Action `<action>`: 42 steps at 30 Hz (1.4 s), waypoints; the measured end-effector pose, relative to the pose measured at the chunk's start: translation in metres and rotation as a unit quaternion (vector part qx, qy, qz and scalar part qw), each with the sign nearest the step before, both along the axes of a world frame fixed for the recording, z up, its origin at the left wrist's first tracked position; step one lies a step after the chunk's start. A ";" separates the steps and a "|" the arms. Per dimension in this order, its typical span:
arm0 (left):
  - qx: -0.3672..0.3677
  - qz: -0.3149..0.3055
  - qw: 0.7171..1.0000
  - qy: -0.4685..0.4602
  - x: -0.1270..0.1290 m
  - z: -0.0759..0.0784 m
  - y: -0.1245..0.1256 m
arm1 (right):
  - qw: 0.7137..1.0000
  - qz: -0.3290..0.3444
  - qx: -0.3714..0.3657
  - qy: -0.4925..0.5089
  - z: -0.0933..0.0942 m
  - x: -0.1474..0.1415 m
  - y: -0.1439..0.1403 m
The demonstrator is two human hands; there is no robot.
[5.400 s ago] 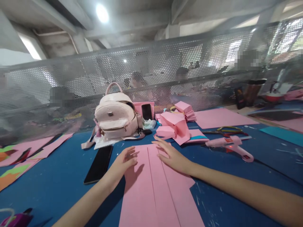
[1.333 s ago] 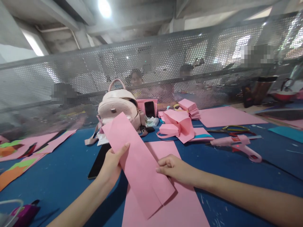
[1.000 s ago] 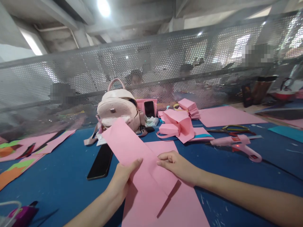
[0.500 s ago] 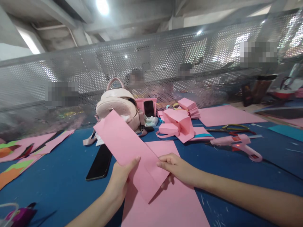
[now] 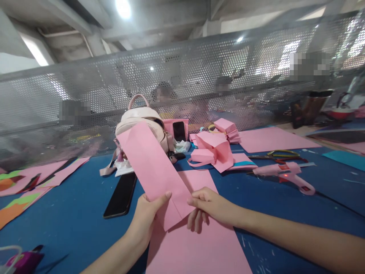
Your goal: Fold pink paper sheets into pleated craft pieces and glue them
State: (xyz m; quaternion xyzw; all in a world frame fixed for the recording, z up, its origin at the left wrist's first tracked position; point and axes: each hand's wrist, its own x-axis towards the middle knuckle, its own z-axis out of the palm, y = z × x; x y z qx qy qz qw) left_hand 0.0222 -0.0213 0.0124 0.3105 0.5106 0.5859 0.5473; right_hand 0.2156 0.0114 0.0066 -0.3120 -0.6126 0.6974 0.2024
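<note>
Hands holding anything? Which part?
Yes. Both hands grip a pink paper strip at its near end: the left hand on the left edge, the right hand on the right, pinched between thumb and fingers.

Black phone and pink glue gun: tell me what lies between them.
Head view: between phone and glue gun lie the flat pink sheet and both hands' raised strip.

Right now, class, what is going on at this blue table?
A person holds a folded pink paper strip up off the blue table with both hands: the left hand grips its lower edge, and the right hand pinches the lower right corner. A larger pink sheet lies flat beneath. A black phone lies to the left, a pink backpack stands behind, and a pink glue gun rests to the right.
</note>
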 end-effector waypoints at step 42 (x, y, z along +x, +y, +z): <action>0.045 -0.447 0.804 0.390 -0.051 0.029 0.023 | 0.511 -0.167 0.832 -0.135 0.058 0.032 0.010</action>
